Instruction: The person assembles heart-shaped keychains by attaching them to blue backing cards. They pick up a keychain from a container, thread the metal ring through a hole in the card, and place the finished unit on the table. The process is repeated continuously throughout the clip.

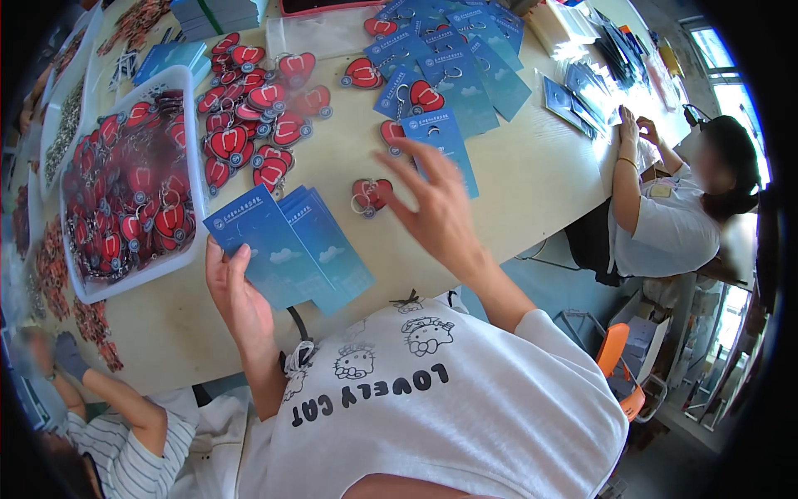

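Note:
My left hand point(235, 287) is closed on a few blue cards point(291, 249), fanned slightly over the table's near edge, thumb on the front one. My right hand point(436, 204) hovers with its fingers spread and nothing visibly in it. Just left of its fingers lies a single red heart-shaped keychain point(371, 195) with a metal ring. Beyond the fingertips a blue card point(445, 150) lies on the table. Further away, a spread of overlapping blue cards point(465, 91) has red keychains and metal rings on it.
A white bin point(196, 166) full of red keychains stands at the left, with loose keychains point(266, 96) beside it. Stacked blue cards point(220, 18) sit at the far edge. A co-worker point(673, 208) works at the right; another person's arm point(125, 407) is at lower left.

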Available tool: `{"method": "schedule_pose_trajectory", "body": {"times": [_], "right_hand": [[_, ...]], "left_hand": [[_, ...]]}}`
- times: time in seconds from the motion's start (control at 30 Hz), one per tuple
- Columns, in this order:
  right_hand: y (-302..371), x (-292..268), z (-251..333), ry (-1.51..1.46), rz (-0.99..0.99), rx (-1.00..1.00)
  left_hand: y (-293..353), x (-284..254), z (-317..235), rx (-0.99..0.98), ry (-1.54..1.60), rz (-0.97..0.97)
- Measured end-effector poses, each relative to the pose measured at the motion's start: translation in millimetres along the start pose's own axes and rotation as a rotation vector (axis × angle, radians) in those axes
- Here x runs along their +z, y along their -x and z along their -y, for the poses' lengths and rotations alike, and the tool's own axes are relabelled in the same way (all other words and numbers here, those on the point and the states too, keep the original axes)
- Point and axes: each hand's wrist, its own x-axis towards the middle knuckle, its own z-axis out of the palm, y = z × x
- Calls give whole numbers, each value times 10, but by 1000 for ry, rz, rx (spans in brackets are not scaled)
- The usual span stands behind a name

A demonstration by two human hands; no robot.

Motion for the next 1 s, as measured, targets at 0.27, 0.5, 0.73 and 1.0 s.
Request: {"method": "schedule_pose_trajectory", "body": {"times": [0.27, 0.5, 0.73, 1.0], "right_hand": [[384, -103, -400, 337, -32, 175], [-326, -641, -1162, -140, -338, 352], [-918, -594, -1530, 342, -491, -30], [-271, -143, -156, -107, 277, -428]], "left_hand": [[-25, 154, -35, 1, 1, 2], [-27, 127, -56, 37, -13, 22], [26, 117, -75, 46, 3, 5], [-45, 83, -16, 37, -13, 53]]}}
